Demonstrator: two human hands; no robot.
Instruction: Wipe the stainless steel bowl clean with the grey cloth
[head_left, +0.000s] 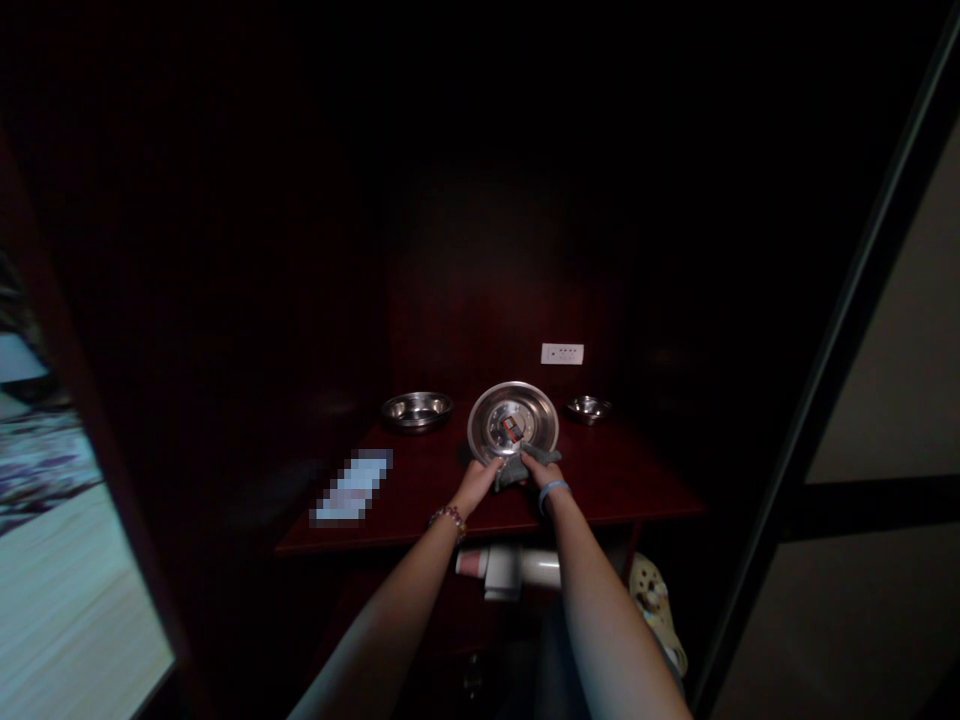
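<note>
A round stainless steel basin (495,405) with a label at its centre is tilted up, its inside facing me, above the dark red shelf (420,500). My left hand (480,480) is closed on its lower left rim. With my right hand (541,468) I press a grey cloth (513,472) against the lower rim; the cloth hangs below it between both hands. Behind to the left stands a wider steel basin (417,411), and a small steel bowl (589,408) is at the right. Both sit upright on the shelf.
A white wall socket (562,354) is on the back panel. A pixelated flat sheet (352,487) lies on the shelf's left. Below are a pink and white cup (472,563) and a pale clog (654,600). Dark side walls enclose the shelf.
</note>
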